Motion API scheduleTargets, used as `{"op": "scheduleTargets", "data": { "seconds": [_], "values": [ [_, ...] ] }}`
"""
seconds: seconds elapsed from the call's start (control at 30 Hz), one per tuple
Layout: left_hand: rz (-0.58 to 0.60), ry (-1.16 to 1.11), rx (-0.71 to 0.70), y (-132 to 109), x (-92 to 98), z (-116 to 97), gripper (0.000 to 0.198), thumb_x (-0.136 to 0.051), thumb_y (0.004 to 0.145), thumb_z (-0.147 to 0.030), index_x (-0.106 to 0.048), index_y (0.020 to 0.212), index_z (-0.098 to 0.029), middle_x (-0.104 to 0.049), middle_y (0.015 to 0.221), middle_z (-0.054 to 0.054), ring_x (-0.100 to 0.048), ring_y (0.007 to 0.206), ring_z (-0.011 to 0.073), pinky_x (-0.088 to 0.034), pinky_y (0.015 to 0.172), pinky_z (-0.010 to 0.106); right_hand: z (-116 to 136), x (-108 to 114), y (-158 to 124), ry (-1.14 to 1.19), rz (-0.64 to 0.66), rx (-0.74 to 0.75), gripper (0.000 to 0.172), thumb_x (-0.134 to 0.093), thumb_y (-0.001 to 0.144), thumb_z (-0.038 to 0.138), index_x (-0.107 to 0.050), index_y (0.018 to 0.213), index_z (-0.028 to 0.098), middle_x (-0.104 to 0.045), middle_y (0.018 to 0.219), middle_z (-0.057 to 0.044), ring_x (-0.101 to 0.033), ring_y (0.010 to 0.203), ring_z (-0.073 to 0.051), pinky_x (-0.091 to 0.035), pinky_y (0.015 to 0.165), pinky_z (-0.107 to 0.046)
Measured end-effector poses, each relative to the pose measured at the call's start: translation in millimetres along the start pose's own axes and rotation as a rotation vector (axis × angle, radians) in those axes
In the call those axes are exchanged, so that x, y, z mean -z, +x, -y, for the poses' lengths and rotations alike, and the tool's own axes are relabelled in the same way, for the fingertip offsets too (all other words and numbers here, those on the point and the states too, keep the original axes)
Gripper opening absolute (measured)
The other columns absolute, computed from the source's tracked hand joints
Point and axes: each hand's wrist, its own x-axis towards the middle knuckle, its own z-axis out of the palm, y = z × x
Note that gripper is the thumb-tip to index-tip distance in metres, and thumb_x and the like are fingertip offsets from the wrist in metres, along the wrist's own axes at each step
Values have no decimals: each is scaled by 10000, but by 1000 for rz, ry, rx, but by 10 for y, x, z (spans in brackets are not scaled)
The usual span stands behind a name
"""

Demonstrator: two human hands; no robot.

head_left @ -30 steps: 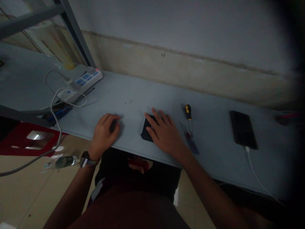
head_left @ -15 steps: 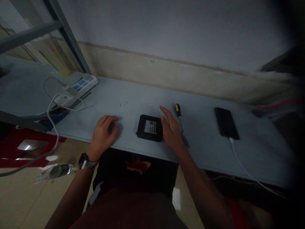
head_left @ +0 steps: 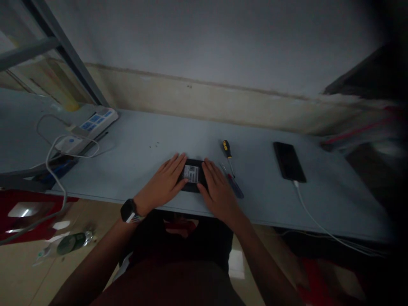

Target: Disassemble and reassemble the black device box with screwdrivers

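Note:
A small black box with a white label (head_left: 191, 174) lies flat on the pale grey table (head_left: 137, 148), near its front edge. My left hand (head_left: 165, 183) rests on the box's left side with the fingers stretched out flat. My right hand (head_left: 216, 190) lies on its right side, fingers also extended. Both hands touch the box and partly cover it. A dark watch sits on my left wrist.
A yellow-and-black screwdriver (head_left: 227, 154) and thin tools (head_left: 234, 185) lie just right of my right hand. A black phone (head_left: 288, 162) with a white cable (head_left: 314, 219) lies farther right. A power strip (head_left: 83, 129) with cords sits far left. A bottle (head_left: 70, 243) lies on the floor.
My left hand has moved right from its spot on the table onto the black box. My right hand has come back onto the box's right side. The view has shifted rightward.

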Motion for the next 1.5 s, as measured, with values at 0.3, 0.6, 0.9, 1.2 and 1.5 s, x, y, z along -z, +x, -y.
{"op": "scheduleTargets", "data": {
  "seconds": [0.3, 0.6, 0.9, 1.2, 1.5],
  "values": [
    [-3, 118, -7, -19, -22, -57, 746, -341, 1180, -492, 4, 1782, -215, -230, 1823, 175, -279, 1692, 322, -316, 1356, 584, 64, -12, -2, -47, -33, 8, 809, -456, 1122, 302, -20, 1796, 197, -329, 1802, -204, -321, 1679, -393, -380, 1318, -697],
    [-47, 26, 22, -62, -55, -45, 816, -407, 1169, -483, 59, 1774, -194, -198, 1829, 202, -225, 1711, 280, -302, 1386, 549, 73, -24, -18, -60, -52, 21, 846, -460, 1124, 277, 57, 1790, 212, -249, 1831, -195, -259, 1704, -378, -369, 1337, -673],
    [-129, -10, 136, -225, -50, -109, 768, -508, 1133, -499, -175, 1761, -206, -324, 1795, 186, -284, 1690, 356, -353, 1354, 623, 88, 3, -48, -77, -19, 59, 704, -500, 1115, 318, -234, 1758, 210, -324, 1814, -160, -305, 1684, -396, -367, 1340, -669],
    [-154, 79, 120, -204, -136, -134, 811, -476, 1135, -522, -115, 1770, -169, -327, 1785, 219, -291, 1681, 396, -352, 1338, 648, 87, 9, -10, -75, -9, 51, 675, -482, 1121, 311, -271, 1756, 223, -339, 1809, -153, -346, 1673, -371, -364, 1336, -669],
    [-49, 90, 14, -102, -81, -253, 798, -474, 1143, -484, -69, 1785, -238, -233, 1834, 122, -127, 1723, 369, -341, 1354, 628, 73, -6, -25, -55, -15, 44, 610, -458, 1136, 340, -366, 1716, 176, -309, 1819, -160, -317, 1688, -346, -351, 1349, -633]
  ]
}}
